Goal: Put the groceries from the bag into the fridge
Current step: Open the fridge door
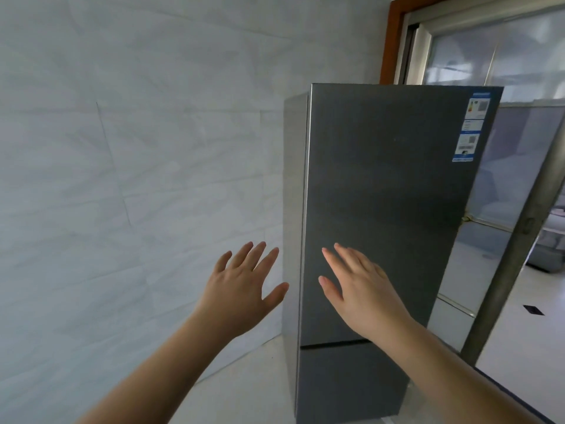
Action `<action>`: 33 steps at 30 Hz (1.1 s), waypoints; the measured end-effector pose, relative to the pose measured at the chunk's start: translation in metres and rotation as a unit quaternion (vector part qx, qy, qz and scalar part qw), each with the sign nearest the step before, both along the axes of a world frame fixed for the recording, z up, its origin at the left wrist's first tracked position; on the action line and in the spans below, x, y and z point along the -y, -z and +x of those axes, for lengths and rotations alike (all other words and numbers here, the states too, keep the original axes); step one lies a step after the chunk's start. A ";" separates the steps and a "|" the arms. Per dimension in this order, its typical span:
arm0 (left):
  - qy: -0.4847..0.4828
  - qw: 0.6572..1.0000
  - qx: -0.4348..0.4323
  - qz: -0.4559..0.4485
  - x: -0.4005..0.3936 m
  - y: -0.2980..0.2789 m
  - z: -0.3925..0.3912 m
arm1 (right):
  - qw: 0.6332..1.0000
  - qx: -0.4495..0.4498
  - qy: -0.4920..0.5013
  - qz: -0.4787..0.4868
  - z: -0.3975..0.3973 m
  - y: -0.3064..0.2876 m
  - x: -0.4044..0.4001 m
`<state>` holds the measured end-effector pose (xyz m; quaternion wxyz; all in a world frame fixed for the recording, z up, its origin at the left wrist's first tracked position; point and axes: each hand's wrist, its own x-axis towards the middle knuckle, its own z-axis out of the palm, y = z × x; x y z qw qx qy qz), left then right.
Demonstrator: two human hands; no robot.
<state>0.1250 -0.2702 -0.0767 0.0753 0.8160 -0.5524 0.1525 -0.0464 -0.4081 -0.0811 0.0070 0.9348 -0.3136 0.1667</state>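
A tall dark grey fridge (391,185) stands right of centre with both its doors closed; a seam low down splits the upper door from the lower one. Stickers sit at the upper door's top right corner. My left hand (244,286) is raised with fingers spread, just left of the fridge's left edge and holding nothing. My right hand (360,289) is raised in front of the lower part of the upper door, fingers apart and empty; whether it touches the door I cannot tell. No bag or groceries are in view.
A pale tiled wall (137,163) fills the left side and meets the white floor (244,387) beside the fridge. Behind the fridge is a wood-framed window (489,50). To the right stands a glass door with a metal frame (513,255).
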 end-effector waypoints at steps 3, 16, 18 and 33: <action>0.008 1.000 0.008 -0.001 0.017 -0.003 0.031 | 1.000 0.002 0.006 -0.012 0.033 -0.007 0.014; 0.026 0.999 -0.014 0.027 0.120 0.013 0.098 | 0.999 -0.013 0.027 -0.011 0.095 0.006 0.103; 0.020 0.999 -0.017 0.033 0.140 0.017 0.101 | 1.000 -0.018 0.022 -0.006 0.100 0.010 0.122; -0.050 0.997 -0.059 0.031 0.247 0.034 0.120 | 0.975 0.079 -0.120 -0.170 0.150 0.018 0.241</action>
